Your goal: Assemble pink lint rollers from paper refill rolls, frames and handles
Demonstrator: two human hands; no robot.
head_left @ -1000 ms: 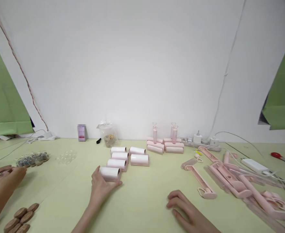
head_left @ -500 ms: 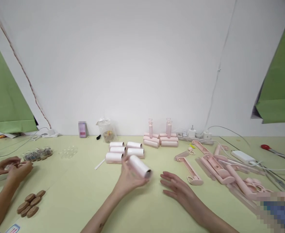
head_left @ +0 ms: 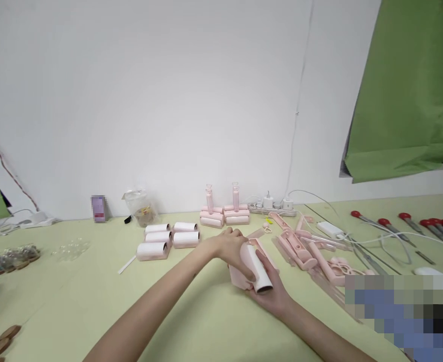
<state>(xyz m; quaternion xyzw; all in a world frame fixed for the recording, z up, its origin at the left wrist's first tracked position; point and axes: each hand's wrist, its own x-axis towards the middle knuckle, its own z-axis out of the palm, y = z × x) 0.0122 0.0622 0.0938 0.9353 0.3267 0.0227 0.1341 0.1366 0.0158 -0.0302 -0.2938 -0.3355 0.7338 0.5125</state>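
Both hands meet over the middle of the bench, toward its near edge. The left hand (head_left: pixel 233 247) wraps its fingers over a white roll (head_left: pixel 258 269), and the right hand (head_left: pixel 272 294) cups the same roll from below, together with a pink piece (head_left: pixel 239 278) that sits against the roll's left side. So both hands are closed on the roll. The pink piece is mostly covered by the fingers, and it may be a handle's end or a cover; the view does not settle it.

The step in hand looks like fitting the roll onto a pink part. The next move calls for the roll's open end to line up with that part while the lower hand keeps both steady, since the roll lies tilted across the palm.

Four spare rolls (head_left: pixel 167 239) lie in a group toward the far edge, left of the hands. Finished rollers (head_left: pixel 225 215) stand at the far edge by the wall. Loose handles (head_left: pixel 300 249) are heaped just right of the hands, and red-tipped tools (head_left: pixel 425 226) lie near the far right corner.
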